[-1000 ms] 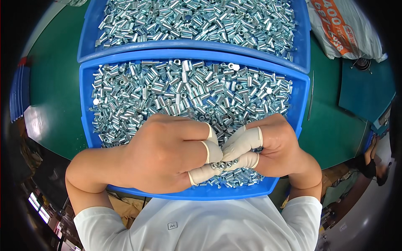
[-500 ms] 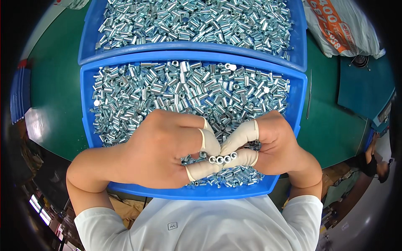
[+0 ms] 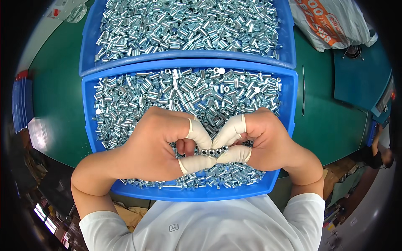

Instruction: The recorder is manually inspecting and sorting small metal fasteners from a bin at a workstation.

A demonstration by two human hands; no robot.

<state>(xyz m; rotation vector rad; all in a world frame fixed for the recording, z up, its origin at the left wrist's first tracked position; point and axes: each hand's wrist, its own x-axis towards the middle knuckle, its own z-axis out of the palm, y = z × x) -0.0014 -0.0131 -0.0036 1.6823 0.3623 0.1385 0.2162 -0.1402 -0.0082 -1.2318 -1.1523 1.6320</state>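
Note:
Several small shiny metal sleeves (image 3: pixel 212 152) stand side by side in a short row, their hollow ends facing up. My left hand (image 3: pixel 155 140) pinches the left part of the row between thumb and forefinger. From the other side my right hand (image 3: pixel 268 140) pinches the right part, and the fingertips of both hands meet. Pale finger cots cover the thumbs and forefingers. Both hands are over the near blue bin (image 3: pixel 167 193), which holds a thick layer of loose sleeves of the same kind. The left hand's other fingers curl under, partly hidden.
A second blue bin (image 3: pixel 184 55) full of sleeves adjoins the near one at the back. Both rest on a green table (image 3: pixel 58 104). A thin metal rod (image 3: pixel 303 90) lies to the right, with a white and orange sack (image 3: pixel 331 25) beyond. Blue trays (image 3: pixel 22 102) stand far left.
The view has shifted, so bins and hands appear a little further left. The row's upward ends showed wide bright rings before and now show darker holes. Both hands still pinch the row.

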